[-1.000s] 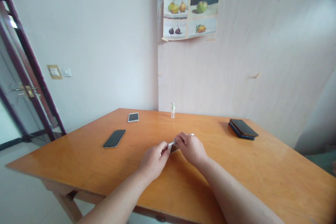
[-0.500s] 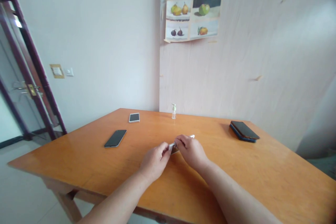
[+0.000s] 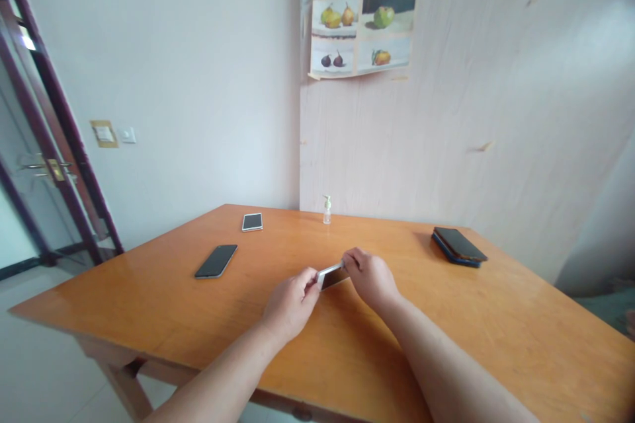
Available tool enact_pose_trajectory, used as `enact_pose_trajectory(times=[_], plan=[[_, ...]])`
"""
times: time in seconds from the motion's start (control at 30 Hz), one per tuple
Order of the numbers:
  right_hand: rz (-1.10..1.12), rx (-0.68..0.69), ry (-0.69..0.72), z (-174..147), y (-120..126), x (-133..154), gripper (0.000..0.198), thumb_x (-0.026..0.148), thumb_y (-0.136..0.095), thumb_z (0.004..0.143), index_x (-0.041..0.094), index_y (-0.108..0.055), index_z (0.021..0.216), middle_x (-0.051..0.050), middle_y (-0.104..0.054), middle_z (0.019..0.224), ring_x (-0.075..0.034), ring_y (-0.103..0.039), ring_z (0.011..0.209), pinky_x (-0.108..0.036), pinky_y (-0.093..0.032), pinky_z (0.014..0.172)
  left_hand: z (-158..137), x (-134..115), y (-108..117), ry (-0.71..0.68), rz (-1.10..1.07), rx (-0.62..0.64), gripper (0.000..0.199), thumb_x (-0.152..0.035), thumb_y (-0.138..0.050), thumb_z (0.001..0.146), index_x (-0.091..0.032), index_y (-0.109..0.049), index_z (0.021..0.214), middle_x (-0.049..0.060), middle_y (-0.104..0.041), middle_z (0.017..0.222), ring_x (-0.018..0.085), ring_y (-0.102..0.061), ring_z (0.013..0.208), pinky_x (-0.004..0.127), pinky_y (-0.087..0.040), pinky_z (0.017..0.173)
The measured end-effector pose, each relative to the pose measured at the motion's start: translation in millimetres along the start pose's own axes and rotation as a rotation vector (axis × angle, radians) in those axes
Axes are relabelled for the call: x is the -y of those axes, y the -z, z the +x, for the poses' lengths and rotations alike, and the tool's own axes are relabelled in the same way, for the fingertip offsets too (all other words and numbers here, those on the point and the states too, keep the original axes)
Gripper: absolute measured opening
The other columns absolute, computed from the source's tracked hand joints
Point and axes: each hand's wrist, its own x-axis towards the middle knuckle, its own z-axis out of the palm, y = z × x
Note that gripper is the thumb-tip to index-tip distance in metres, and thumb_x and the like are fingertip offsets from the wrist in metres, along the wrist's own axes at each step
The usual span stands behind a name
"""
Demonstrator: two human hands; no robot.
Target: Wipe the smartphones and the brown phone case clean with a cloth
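Observation:
Between my hands, above the middle of the table, is a thin white-edged smartphone [image 3: 333, 275], tilted with its dark screen facing me. My left hand [image 3: 292, 301] pinches its left end between thumb and fingers. At the right end, my right hand [image 3: 371, 277] is closed on the phone's upper edge, its fingertips partly hidden. A black phone [image 3: 217, 261] lies flat to the left of my hands. Farther back lies a white-framed phone [image 3: 252, 222].
A small clear pump bottle [image 3: 327, 210] stands near the back edge of the wooden table [image 3: 163, 304]. Toward the right rear, a dark flat case or device [image 3: 459, 246] rests on a blue one. Fruit pictures [image 3: 362, 35] hang on the wall.
My right hand has slid rightward along the phone's edge to its right end, uncovering more of the phone. My left hand keeps its hold. The view has shifted slightly.

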Motion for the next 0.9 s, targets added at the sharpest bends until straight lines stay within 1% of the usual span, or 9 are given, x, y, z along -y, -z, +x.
enact_pose_trajectory(times=[0.1, 0.17, 0.23, 0.33, 0.47, 0.6, 0.77, 0.83, 0.9], plan=[[0.07, 0.086, 0.197, -11.3, -11.1, 23.8, 0.027, 0.034, -0.043, 0.096, 0.025, -0.066, 0.085, -0.001, -0.07, 0.082, -0.013, -0.061, 0.074, -0.021, -0.035, 0.064, 0.4, 0.3, 0.0, -0.014, -0.004, 0.004, 0.019, -0.037, -0.047, 0.092, -0.022, -0.059, 0.089, -0.001, -0.065, 0.076, 0.015, -0.056, 0.068, 0.023, -0.035, 0.062], [0.084, 0.108, 0.238, -13.0, -13.9, 30.3, 0.026, 0.034, -0.043, 0.096, 0.025, -0.066, 0.087, 0.0, -0.071, 0.085, -0.013, -0.062, 0.076, -0.021, -0.035, 0.065, 0.6, 0.5, 0.1, -0.016, -0.009, 0.005, 0.019, -0.037, -0.047, 0.092, -0.022, -0.058, 0.089, 0.0, -0.065, 0.077, 0.015, -0.056, 0.069, 0.023, -0.035, 0.062], [0.061, 0.091, 0.161, -8.5, -11.5, 25.0, 0.027, 0.035, -0.044, 0.095, 0.025, -0.067, 0.084, 0.0, -0.07, 0.081, -0.013, -0.061, 0.073, -0.021, -0.034, 0.064, 0.8, 0.6, 0.2, -0.016, -0.007, 0.001, 0.019, -0.037, -0.047, 0.092, -0.022, -0.058, 0.089, -0.001, -0.064, 0.076, 0.015, -0.056, 0.069, 0.023, -0.035, 0.062], [0.024, 0.017, -0.031, 4.6, -1.3, 0.6, 0.03, 0.036, -0.044, 0.095, 0.024, -0.066, 0.078, -0.001, -0.069, 0.073, -0.014, -0.06, 0.07, -0.022, -0.034, 0.061, 0.7, 0.7, 0.2, -0.01, 0.013, -0.005, 0.022, -0.039, -0.047, 0.092, -0.022, -0.059, 0.089, -0.003, -0.062, 0.073, 0.014, -0.054, 0.066, 0.023, -0.035, 0.061], [0.001, -0.054, -0.111, 15.4, 8.7, -25.6, 0.034, 0.036, -0.039, 0.096, 0.022, -0.066, 0.08, -0.004, -0.069, 0.077, -0.016, -0.059, 0.072, -0.024, -0.033, 0.061, 0.4, 0.5, 0.3, 0.002, 0.01, 0.004, 0.024, -0.042, -0.046, 0.092, -0.023, -0.059, 0.09, -0.003, -0.061, 0.071, 0.013, -0.054, 0.065, 0.023, -0.035, 0.062], [0.003, -0.042, -0.066, 5.8, 1.4, -11.3, 0.031, 0.037, -0.041, 0.096, 0.024, -0.065, 0.08, -0.002, -0.068, 0.076, -0.015, -0.058, 0.07, -0.023, -0.032, 0.06, 0.6, 0.1, 0.5, 0.003, 0.008, 0.013, 0.023, -0.042, -0.046, 0.092, -0.023, -0.059, 0.091, -0.003, -0.062, 0.073, 0.014, -0.055, 0.067, 0.023, -0.035, 0.062], [0.085, 0.1, 0.229, -12.8, -13.4, 27.4, 0.026, 0.034, -0.044, 0.095, 0.025, -0.066, 0.085, 0.0, -0.07, 0.083, -0.013, -0.06, 0.074, -0.021, -0.034, 0.064, 0.9, 0.9, 0.4, -0.015, -0.011, 0.004, 0.021, -0.037, -0.046, 0.092, -0.022, -0.059, 0.089, 0.0, -0.064, 0.075, 0.015, -0.056, 0.068, 0.024, -0.036, 0.062], [0.107, 0.092, 0.197, -11.6, -12.8, 29.1, 0.025, 0.035, -0.046, 0.094, 0.025, -0.066, 0.083, 0.0, -0.07, 0.081, -0.013, -0.06, 0.073, -0.022, -0.033, 0.064, 0.9, 1.6, 0.5, -0.014, -0.009, -0.003, 0.02, -0.038, -0.047, 0.092, -0.022, -0.059, 0.089, 0.0, -0.063, 0.074, 0.015, -0.056, 0.068, 0.024, -0.036, 0.062], [0.122, 0.045, 0.076, -4.8, -8.3, 18.6, 0.026, 0.035, -0.048, 0.092, 0.024, -0.066, 0.077, 0.0, -0.068, 0.075, -0.014, -0.058, 0.07, -0.023, -0.032, 0.062, 0.9, 1.9, 0.7, -0.002, 0.001, -0.007, 0.021, -0.039, -0.047, 0.091, -0.022, -0.06, 0.09, -0.001, -0.063, 0.073, 0.015, -0.056, 0.067, 0.023, -0.036, 0.063]])
